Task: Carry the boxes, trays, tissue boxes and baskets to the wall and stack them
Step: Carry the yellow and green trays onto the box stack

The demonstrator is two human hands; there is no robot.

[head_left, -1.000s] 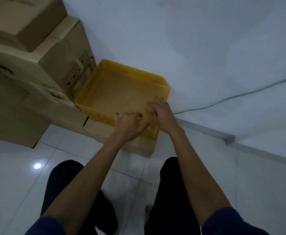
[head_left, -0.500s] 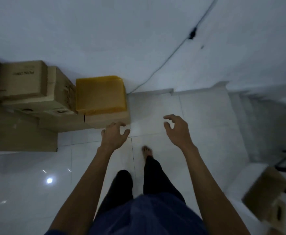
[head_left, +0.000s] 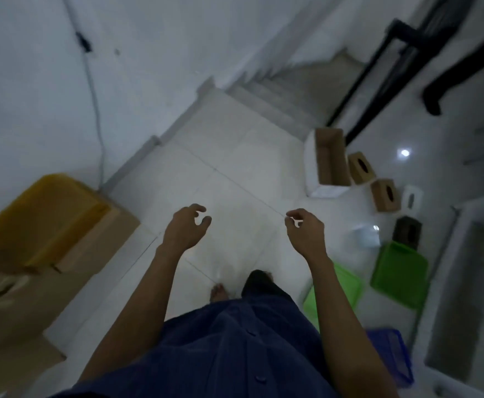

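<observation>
1. Yellow tray (head_left: 44,216) sits on the cardboard boxes (head_left: 34,285) against the wall (head_left: 28,96) at the left, already stacked. The rest waits on the floor at the right: an open box (head_left: 331,159), two tan tissue boxes (head_left: 361,168) (head_left: 385,195), a white one (head_left: 412,196), a dark one (head_left: 407,232), two green trays (head_left: 398,275) (head_left: 347,285) and a blue basket (head_left: 390,354).
2. Left hand (head_left: 186,229) and right hand (head_left: 305,234) are both empty, fingers loosely curled and apart, held over bare floor (head_left: 235,173).
3. Risks, as I judge them: the glossy tiles and bare feet could mean a slip when turning with a load. The small things lie close together, so a foot may knock one while reaching for another. The tray stands near the box edge; a careless stack on top could tip it.
4. The room is dim, with white walls, a cable (head_left: 94,110) running down one, steps (head_left: 286,96) ahead and a black railing (head_left: 378,76).
</observation>
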